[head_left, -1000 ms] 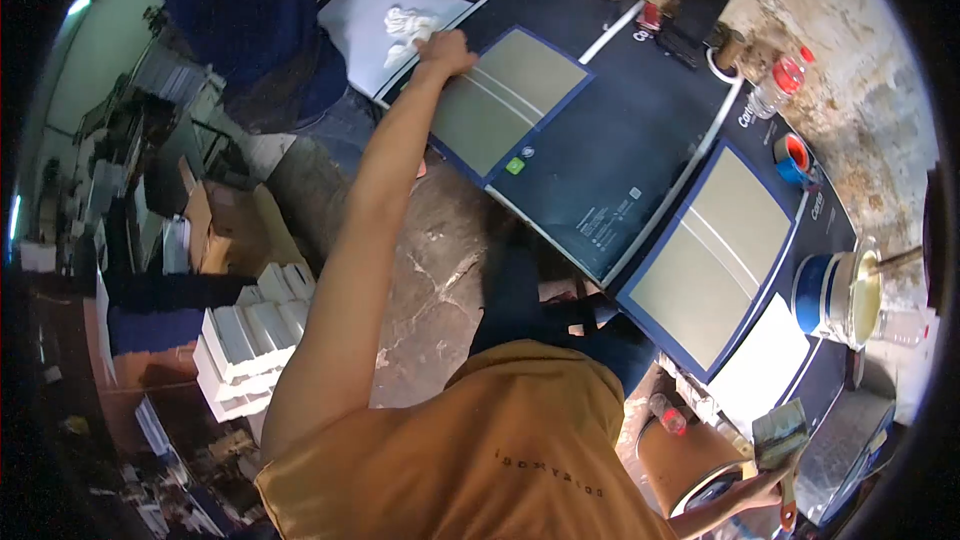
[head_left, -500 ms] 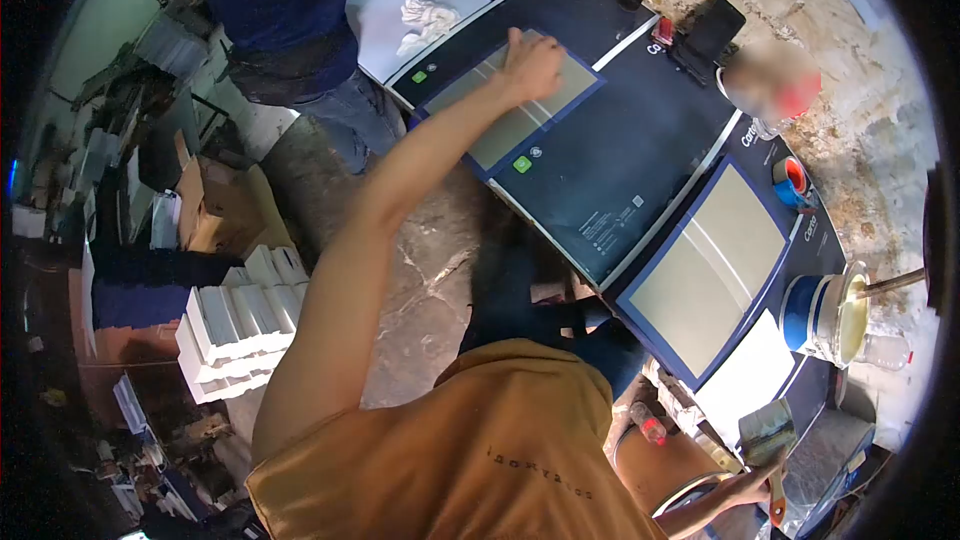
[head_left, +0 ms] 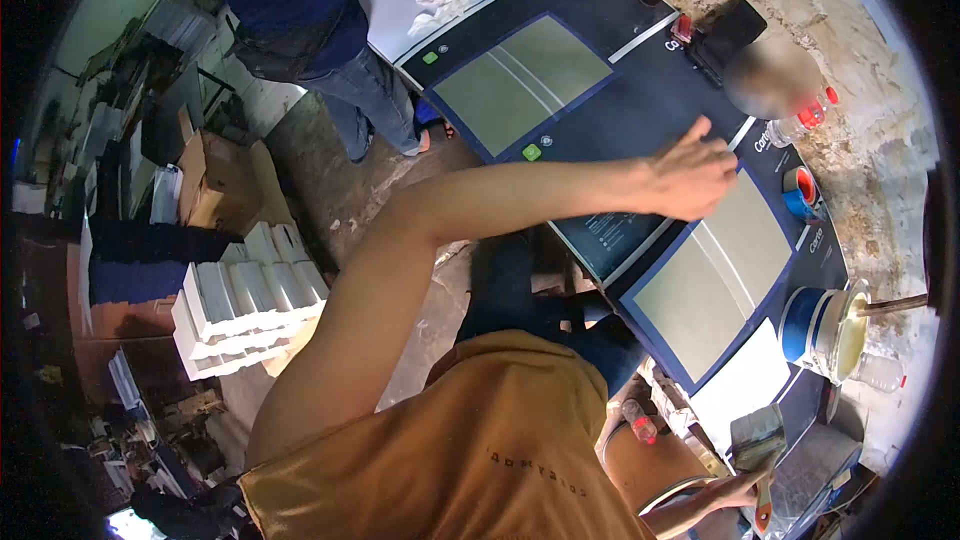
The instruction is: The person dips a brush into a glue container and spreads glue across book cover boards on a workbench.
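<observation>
My left hand (head_left: 697,175) is over the near end of the right beige panel (head_left: 715,270), which has a blue border and pale stripes. Its fingers are curled and the thumb sticks out; whatever they may hold is hidden. Another such panel (head_left: 525,85) lies on the dark Carta sheets (head_left: 640,110). At the lower right, my right hand (head_left: 735,490) grips a wide paintbrush (head_left: 757,437) with an orange handle, its bristles by a white sheet (head_left: 742,380).
A bucket (head_left: 825,330) of pale liquid, a tape roll (head_left: 799,190), bottles (head_left: 800,125) and a black case (head_left: 735,35) line the wall side. A person in dark blue (head_left: 290,0) stands by white cloth (head_left: 440,2). White stacks (head_left: 245,290) sit lower left.
My left hand has left the farther panel and moved right and toward me, over the edge of the other one. My right hand has shifted slightly left with the brush.
</observation>
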A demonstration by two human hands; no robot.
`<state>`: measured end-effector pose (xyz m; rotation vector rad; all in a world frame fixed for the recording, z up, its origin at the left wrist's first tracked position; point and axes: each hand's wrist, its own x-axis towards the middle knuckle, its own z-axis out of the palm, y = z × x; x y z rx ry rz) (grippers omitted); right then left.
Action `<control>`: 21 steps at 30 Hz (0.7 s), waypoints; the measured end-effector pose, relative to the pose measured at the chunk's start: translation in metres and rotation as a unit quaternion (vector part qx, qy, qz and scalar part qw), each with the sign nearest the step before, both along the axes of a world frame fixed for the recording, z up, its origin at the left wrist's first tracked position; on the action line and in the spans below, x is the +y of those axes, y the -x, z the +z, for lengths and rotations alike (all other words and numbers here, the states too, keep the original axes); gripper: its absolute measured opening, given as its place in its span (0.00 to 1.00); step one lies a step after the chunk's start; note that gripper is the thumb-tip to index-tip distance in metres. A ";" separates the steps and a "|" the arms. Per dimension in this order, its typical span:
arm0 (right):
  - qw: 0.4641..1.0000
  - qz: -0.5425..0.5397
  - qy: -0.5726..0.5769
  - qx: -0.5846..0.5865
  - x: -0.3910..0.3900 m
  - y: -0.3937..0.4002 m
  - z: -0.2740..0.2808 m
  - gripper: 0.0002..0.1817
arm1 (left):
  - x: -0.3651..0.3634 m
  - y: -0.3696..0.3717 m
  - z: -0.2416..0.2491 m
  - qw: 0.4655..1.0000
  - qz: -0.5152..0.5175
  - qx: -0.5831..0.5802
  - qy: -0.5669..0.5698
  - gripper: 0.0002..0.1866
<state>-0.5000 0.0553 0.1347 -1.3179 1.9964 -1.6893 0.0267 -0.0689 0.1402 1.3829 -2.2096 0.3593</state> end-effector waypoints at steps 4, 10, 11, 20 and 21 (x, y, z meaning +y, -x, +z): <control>0.999 0.008 0.031 0.005 -0.003 0.003 -0.011 0.24 | 0.020 0.038 -0.002 0.994 -0.037 0.105 -0.020 0.18; 0.996 -0.025 0.083 -0.007 -0.007 -0.011 -0.010 0.23 | 0.067 0.100 0.003 0.925 -0.103 0.359 -0.078 0.22; 0.995 -0.030 0.099 -0.009 -0.008 -0.022 -0.003 0.23 | 0.075 0.107 0.004 0.911 -0.110 0.386 -0.098 0.24; 0.992 -0.020 0.105 0.068 -0.014 -0.005 -0.014 0.24 | 0.095 0.131 -0.040 0.839 -0.046 0.513 -0.176 0.23; 0.991 -0.010 0.092 0.098 -0.014 -0.003 -0.018 0.24 | 0.095 0.130 -0.039 0.836 -0.048 0.518 -0.174 0.23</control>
